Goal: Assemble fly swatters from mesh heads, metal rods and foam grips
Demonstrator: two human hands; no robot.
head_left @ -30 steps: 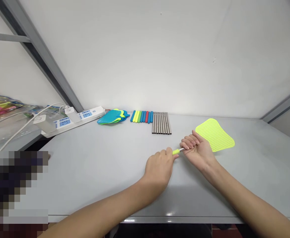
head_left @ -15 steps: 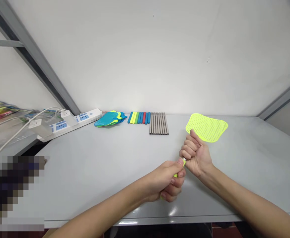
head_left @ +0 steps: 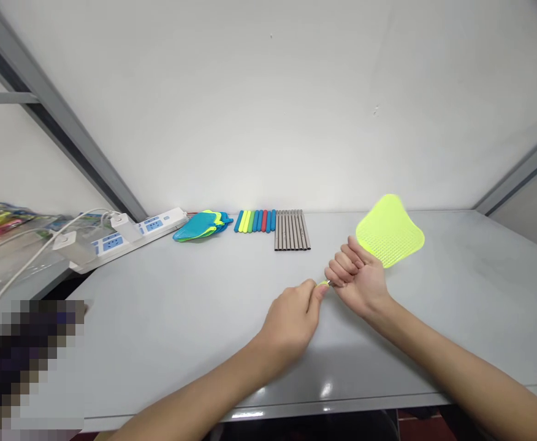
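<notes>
A yellow-green fly swatter is held in both hands over the right middle of the table. My left hand wraps round its handle, and only a bit of the yellow-green grip shows by the thumb. Just above, my right hand is closed round the shaft, which the fingers mostly hide; a short piece of metal shows between the two hands. The perforated head sticks out beyond the right hand, tilted up to the right. Nearest beyond the hands lies a row of metal tubes.
Left of the tubes lie several coloured handles in a row. A stack of blue and yellow-green swatter heads comes after them. A white power strip with plugged chargers runs along the left edge, beside plastic bags. Behind stands a white wall.
The left hand has turned over, now with its back upward, and moved slightly up and left. The swatter head has rotated and risen. The right hand has shifted a little left, still gripping.
</notes>
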